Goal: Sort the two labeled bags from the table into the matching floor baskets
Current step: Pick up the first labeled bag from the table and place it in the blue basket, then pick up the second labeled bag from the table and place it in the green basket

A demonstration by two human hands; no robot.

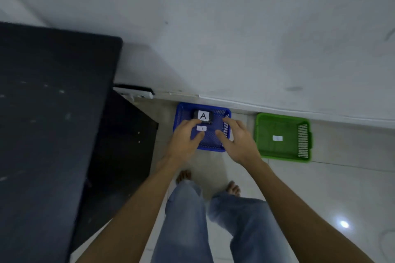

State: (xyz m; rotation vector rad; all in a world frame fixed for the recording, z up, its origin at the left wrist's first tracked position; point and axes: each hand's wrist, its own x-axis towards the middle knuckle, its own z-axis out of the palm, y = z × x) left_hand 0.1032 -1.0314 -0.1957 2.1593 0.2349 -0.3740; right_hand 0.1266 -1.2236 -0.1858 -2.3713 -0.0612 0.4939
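Note:
A black bag with a white label reading A (203, 116) lies at the far end of the blue floor basket (224, 147), which carries a small A tag on its bottom. My left hand (186, 141) hovers over the basket's left side, fingers apart, fingertips just short of the bag. My right hand (237, 141) is spread over the right side, holding nothing. To the right stands the green basket (263, 149) with a small white tag inside and no bag in it. No second bag is in view.
A dark table (49, 113) fills the left side, its edge close to my left arm. The white wall (235, 38) runs behind both baskets. A white power strip (139, 93) lies on the floor by the wall. My bare feet stand on pale tiles below the baskets.

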